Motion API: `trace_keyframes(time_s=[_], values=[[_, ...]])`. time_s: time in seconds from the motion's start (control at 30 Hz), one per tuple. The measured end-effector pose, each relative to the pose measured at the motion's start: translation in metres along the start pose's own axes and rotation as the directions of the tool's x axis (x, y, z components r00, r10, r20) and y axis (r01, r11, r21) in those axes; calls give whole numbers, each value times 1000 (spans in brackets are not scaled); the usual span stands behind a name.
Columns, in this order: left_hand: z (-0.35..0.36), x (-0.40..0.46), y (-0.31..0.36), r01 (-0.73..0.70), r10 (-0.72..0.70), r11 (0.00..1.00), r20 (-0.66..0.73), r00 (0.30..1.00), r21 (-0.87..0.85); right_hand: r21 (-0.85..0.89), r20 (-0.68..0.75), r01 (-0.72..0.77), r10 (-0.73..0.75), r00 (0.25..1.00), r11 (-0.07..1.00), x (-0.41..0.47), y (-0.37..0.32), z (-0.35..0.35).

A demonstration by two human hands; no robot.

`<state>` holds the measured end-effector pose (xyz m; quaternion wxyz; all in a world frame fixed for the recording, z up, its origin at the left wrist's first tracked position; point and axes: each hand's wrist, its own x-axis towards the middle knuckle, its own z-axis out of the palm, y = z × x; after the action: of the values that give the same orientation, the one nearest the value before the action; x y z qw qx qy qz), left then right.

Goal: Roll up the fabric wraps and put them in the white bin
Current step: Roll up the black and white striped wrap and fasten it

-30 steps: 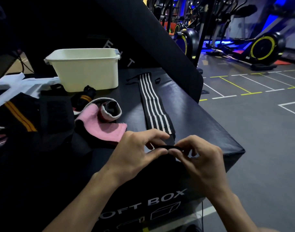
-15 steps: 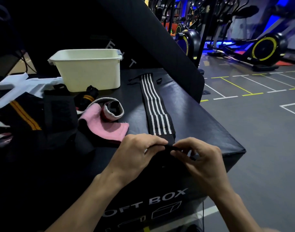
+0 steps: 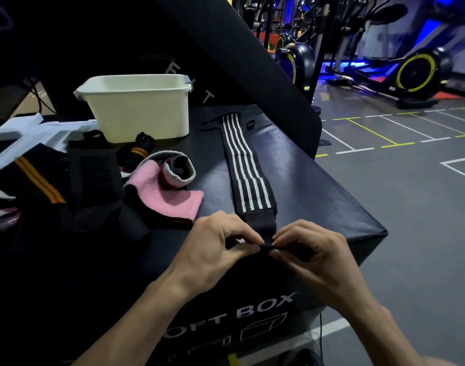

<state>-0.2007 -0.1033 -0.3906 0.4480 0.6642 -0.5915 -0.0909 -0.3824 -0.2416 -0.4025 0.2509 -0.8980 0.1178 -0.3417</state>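
Both hands pinch the near end of the striped wrap at lower centre.
Left hand (image 3: 215, 249) and right hand (image 3: 313, 256) curl fingers and thumbs onto the wrap (image 3: 248, 170), which lies flat on the box (image 3: 318, 196), running toward the white bin (image 3: 136, 107) at upper left.

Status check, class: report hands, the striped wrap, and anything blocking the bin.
Left hand and right hand pinch striped wrap near end. Wrap flat, unrolled. White bin path unobstructed.
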Motion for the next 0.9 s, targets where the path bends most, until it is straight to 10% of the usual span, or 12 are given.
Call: trace_keyframes(time_s=[0.9], values=[[5, -7, 15, 124, -119, 980, -44, 992, 154, -43, 39, -343, 344, 938, 938, 13, -16, 4]])
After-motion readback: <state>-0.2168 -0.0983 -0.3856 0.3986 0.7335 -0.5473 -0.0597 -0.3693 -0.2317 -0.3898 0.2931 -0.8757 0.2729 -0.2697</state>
